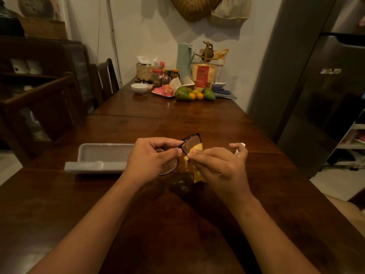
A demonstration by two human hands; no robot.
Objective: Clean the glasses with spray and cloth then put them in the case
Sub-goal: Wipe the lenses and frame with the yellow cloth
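- The black-framed glasses [191, 144] — their arms and part of the lower lens lie behind the left grip [152, 157].
- The yellow cloth [197, 175] is mostly buried in the right grip [219, 165]; only folds show.
- The small white spray bottle [242, 145] shows just its top past the right grip.
- The open grey glasses case [102, 155] — its right end is hidden by the left grip.
- Labels on the far jars [158, 77] are too small to read.

Two hands: left hand [154, 157], right hand [219, 167]. One pair of glasses [192, 142], one yellow cloth [197, 176], one grey case [102, 155], one spray bottle [242, 145], one white bowl [139, 88], two green fruits [182, 93] [208, 93].
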